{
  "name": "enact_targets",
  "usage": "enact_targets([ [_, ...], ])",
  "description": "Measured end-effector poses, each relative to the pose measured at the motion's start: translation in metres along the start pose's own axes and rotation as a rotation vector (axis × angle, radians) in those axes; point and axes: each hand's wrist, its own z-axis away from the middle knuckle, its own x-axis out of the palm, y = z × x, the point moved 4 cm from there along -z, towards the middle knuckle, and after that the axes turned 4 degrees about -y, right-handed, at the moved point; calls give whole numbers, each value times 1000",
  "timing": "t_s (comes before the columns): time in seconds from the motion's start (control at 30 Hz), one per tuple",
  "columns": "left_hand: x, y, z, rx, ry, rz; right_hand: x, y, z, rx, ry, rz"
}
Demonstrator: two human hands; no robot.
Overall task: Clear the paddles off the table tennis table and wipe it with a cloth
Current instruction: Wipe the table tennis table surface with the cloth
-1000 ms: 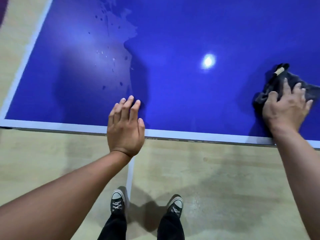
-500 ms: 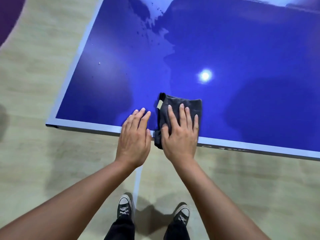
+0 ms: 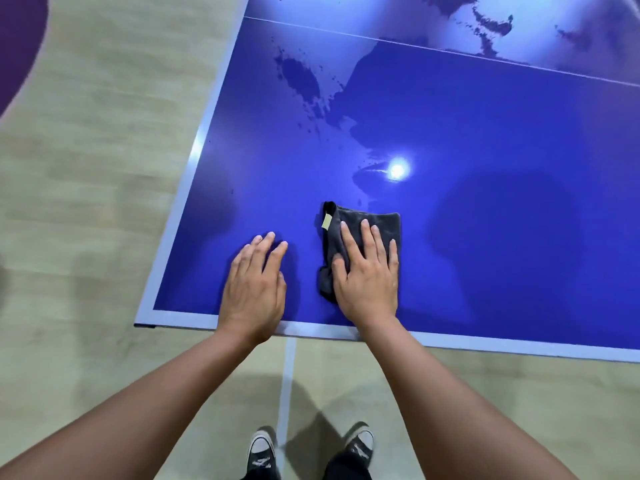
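The floor is laid in pale, wood-look boards with a soft grain, running off past the left edge of the table and out below its near edge. Well beyond the table's left edge, a curved purple patch is marked on the floor. A thin white line comes out from under the near edge and runs straight away from the table. Grey shadows lie on the boards either side of it, and a fainter one spreads off the near left corner. Overhead light shows as a round white glare on the glossy blue top. No walls or windows are in sight.
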Motion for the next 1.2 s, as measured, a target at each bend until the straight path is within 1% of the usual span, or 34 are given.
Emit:
enact_targets([
  [0.23,-12,-18,-98,31,43,-43,2,0,-117,-30,-31,24],
  [0.33,-17,-27,-163,23,54,-73,1,4,-194,-45,-58,9],
  [0.5,-29,-56,-276,3,53,-108,2,13,-316,-49,-55,-13],
  [0.6,-30,-74,-322,-32,40,-105,1,22,-388,-30,-70,-23],
  [0.67,-25,-81,-333,-80,40,-87,1,25,-437,-5,-65,-24],
  [0.87,-23,-81,-335,-77,46,-70,3,27,-531,-14,-84,-19],
  [1.03,-24,-81,-337,-72,46,-70,2,23,-567,-35,-85,-17],
  [1.2,-24,-81,-338,-70,77,-82,2,19,-575,-20,-107,-24],
])
